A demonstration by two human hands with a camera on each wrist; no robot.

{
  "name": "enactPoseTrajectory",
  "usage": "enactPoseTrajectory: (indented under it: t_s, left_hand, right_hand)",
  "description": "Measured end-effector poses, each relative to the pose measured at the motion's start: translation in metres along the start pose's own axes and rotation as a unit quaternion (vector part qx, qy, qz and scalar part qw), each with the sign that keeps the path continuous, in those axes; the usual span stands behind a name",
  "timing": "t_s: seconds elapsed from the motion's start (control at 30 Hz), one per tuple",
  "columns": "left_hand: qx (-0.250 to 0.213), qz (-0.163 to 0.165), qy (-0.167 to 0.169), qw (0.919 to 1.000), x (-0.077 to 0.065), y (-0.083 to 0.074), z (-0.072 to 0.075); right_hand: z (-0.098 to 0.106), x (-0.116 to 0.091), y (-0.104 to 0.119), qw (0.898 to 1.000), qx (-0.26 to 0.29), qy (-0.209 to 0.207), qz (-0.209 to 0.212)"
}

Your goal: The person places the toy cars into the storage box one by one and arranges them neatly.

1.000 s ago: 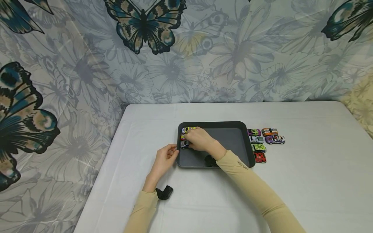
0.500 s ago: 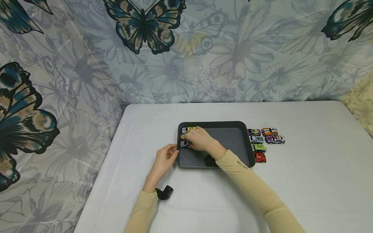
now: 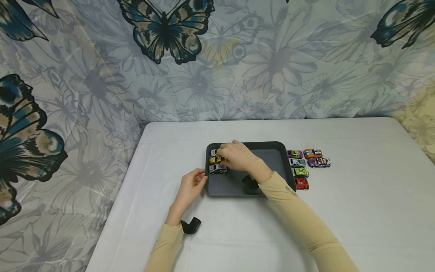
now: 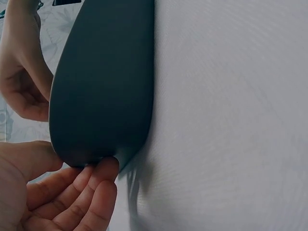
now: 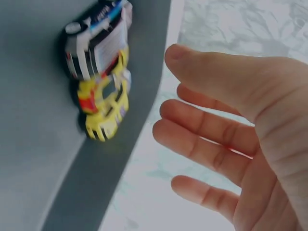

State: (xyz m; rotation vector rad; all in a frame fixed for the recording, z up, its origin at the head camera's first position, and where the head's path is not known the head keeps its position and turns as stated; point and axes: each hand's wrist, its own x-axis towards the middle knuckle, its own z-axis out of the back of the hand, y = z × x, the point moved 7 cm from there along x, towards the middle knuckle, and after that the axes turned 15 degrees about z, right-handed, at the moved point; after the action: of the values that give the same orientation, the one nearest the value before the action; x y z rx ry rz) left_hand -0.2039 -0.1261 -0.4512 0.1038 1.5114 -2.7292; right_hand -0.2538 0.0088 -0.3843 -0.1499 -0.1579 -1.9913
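A dark grey baking tray (image 3: 251,192) lies on the white-covered table. Along its left inner side three toy cars stand in a column: a silver one (image 3: 218,169) nearest, a yellow-and-red one (image 3: 215,160) behind it, and a yellow-and-purple one (image 3: 213,152) at the back, partly hidden. My left hand (image 4: 67,192) grips the tray's near left corner, thumb at the rim and fingers against the outer wall. My right hand (image 3: 239,156) hovers over the tray just right of the cars. In the right wrist view its fingers are spread and relaxed, holding nothing.
Right of the tray, several more toy cars stand in two columns. A red car (image 3: 301,183) is nearest in the column beside the tray wall; an orange car (image 3: 312,153) and a purple car (image 3: 318,162) stand farther right. A butterfly-patterned cloth (image 3: 200,87) hangs behind the table.
My right hand has let go of the silver car and risen slightly up and right, uncovering more of the cars in the tray. The left hand stays at the tray corner.
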Motion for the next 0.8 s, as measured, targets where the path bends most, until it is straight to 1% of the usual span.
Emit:
enactPoseTrajectory:
  t_s: [0.13, 0.33, 0.6, 0.8]
  left_hand:
    - [-0.002, 0.000, 0.000, 1.0000, -0.001, 0.000, 0.001]
    - [-0.001, 0.000, -0.002, 1.0000, 0.000, 0.000, 0.000]
    - [-0.001, -0.006, -0.003, 1.0000, 0.000, -0.001, 0.000]
    - [-0.005, -0.003, -0.003, 1.0000, 0.000, 0.000, 0.000]
  right_hand:
    - [0.010, -0.008, -0.003, 1.000, 0.004, -0.013, -0.002]
    - [0.026, -0.026, -0.008, 0.999, -0.010, -0.032, -0.001]
    - [0.039, -0.058, -0.017, 0.999, -0.007, -0.033, -0.013]
    - [0.046, -0.087, -0.029, 0.999, -0.002, -0.041, -0.034]
